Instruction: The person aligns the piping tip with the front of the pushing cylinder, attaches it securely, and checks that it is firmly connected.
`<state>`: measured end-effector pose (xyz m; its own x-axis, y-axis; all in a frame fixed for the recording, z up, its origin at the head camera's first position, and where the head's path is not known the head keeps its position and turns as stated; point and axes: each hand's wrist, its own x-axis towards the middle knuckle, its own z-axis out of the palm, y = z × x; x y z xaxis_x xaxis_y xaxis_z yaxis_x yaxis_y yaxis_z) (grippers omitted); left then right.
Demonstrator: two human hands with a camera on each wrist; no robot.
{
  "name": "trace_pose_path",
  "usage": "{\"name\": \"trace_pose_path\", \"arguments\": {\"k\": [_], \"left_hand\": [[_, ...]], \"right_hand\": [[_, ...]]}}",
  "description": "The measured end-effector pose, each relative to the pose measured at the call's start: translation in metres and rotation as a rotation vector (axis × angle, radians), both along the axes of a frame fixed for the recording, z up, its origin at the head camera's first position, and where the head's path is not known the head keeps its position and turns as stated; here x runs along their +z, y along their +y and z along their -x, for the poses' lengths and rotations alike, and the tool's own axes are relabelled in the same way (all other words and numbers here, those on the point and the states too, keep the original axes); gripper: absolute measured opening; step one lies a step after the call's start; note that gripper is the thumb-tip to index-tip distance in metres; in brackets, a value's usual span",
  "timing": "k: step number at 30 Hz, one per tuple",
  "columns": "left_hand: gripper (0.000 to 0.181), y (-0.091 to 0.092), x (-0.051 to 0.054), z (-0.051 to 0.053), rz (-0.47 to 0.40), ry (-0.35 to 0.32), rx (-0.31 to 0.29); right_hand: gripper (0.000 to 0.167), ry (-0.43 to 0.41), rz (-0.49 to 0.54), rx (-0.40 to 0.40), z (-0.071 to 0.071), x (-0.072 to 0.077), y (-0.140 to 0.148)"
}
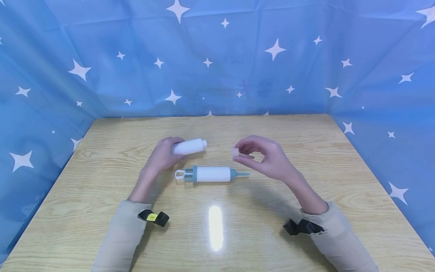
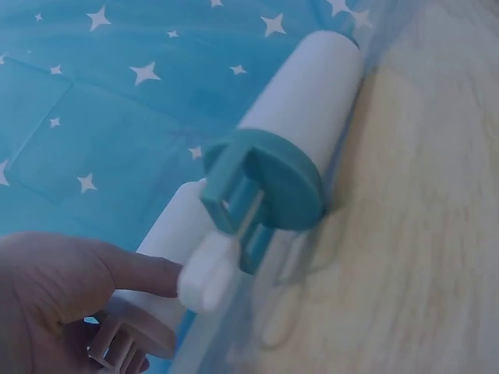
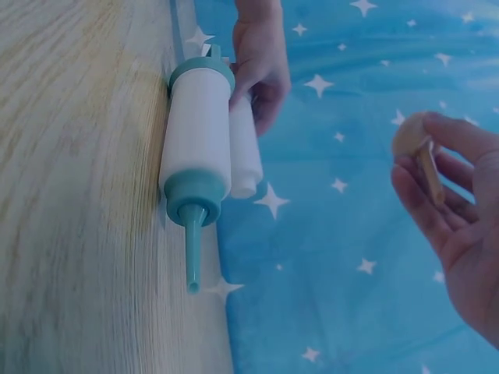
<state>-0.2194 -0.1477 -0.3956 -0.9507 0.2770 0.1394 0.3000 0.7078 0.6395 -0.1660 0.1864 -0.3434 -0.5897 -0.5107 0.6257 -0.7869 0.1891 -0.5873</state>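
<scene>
Left fingers (image 1: pixel 175 140) hold the bottle (image 1: pixel 188 146) crosswise, neck (image 1: pixel 204 144) rightward.

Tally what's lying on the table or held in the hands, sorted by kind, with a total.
Syringe-like tool, teal and white: 1
White cylinder, in the left hand: 1
Small pale piece, in the right hand: 1
Total: 3
</scene>
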Motion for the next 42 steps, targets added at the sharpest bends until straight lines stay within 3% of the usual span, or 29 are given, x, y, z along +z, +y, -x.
{"name": "trace_pose_path", "arguments": {"k": [7,14,20,27,42], "left_hand": [[0.047,0.005,0.016,-0.005,-0.021,0.036,-0.05],[0.048,0.013,0.034,-0.015,-0.041,0.039,-0.104],[0.048,0.021,0.046,-0.023,-0.061,0.081,-0.166],[0.049,0.027,0.06,-0.035,-0.078,0.096,-0.2],[0.049,0.033,0.08,-0.054,-0.12,0.191,-0.288]], "right_hand": [[0.038,0.017,0.011,-0.01,0.0,0.003,0.002],[0.037,0.015,0.007,-0.036,0.002,0.004,0.005],[0.037,0.009,0.011,-0.049,0.002,0.005,0.008],[0.037,-0.004,0.025,-0.041,0.004,0.005,0.009],[0.039,0.002,0.039,-0.014,0.001,0.008,0.007]]}}
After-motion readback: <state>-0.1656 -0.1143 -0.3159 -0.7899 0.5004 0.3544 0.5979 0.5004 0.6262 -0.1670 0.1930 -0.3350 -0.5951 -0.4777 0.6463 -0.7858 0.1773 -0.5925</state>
